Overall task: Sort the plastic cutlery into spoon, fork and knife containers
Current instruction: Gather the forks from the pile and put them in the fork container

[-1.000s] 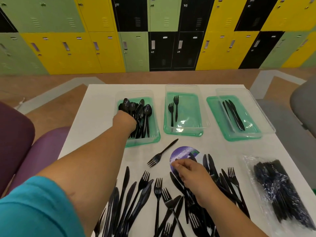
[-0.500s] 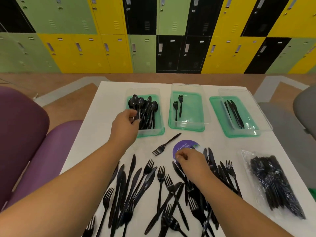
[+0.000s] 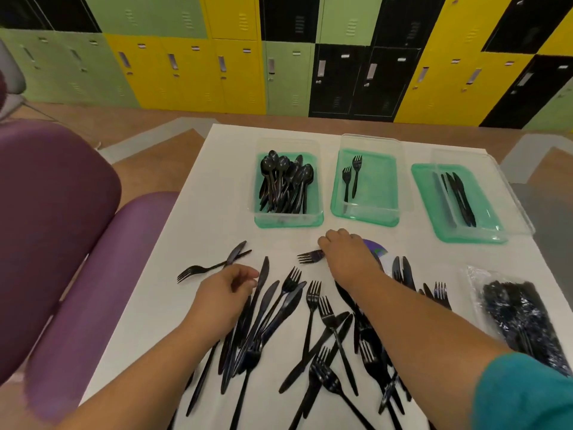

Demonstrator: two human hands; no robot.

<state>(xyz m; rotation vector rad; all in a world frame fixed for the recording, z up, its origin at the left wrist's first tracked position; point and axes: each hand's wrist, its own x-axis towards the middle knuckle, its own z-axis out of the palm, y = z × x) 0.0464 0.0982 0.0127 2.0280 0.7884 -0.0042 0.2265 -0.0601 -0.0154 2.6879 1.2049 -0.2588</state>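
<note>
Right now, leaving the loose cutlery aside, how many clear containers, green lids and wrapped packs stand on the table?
Clear containers: 3 (spoon container, fork container, knife container)
Green lids, one under each container: 3
Wrapped pack of cutlery: 1
Total: 7

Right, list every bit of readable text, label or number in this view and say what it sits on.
Nothing here can be read.
Round purple sticker on the white table: mostly hidden under the right hand; any print too blurred to read.
Label plates on the yellow, green and black locker doors: too small and blurred to read.
Clear plastic bag of black cutlery: no legible print.
</note>
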